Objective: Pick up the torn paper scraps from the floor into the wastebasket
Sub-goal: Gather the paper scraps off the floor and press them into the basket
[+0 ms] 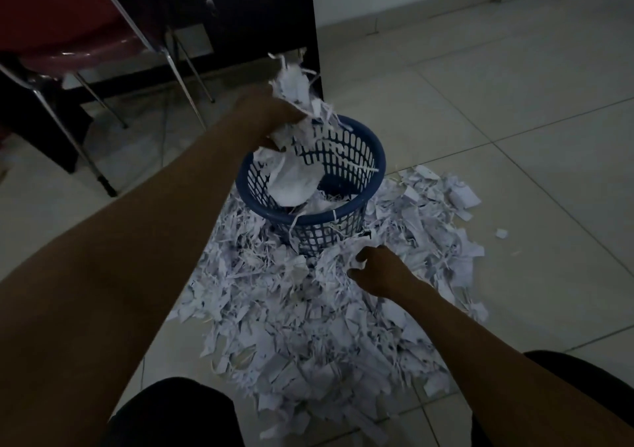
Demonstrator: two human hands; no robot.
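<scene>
Spreading wide across the floor (514, 110) around and beneath both hands, the heap of torn paper scraps (308, 337), running from under the right hand back toward the knees and ringing the base of the blue wastebasket (346, 206) just ahead. Gripping a full wad of scraps (295, 93) directly above the far rim of the basket, the left hand (271, 110), so likely needing only a release straight down. Lying nearer the heap, just short of the basket, the right hand (380, 271), fingers curling into a fresh clump.
</scene>
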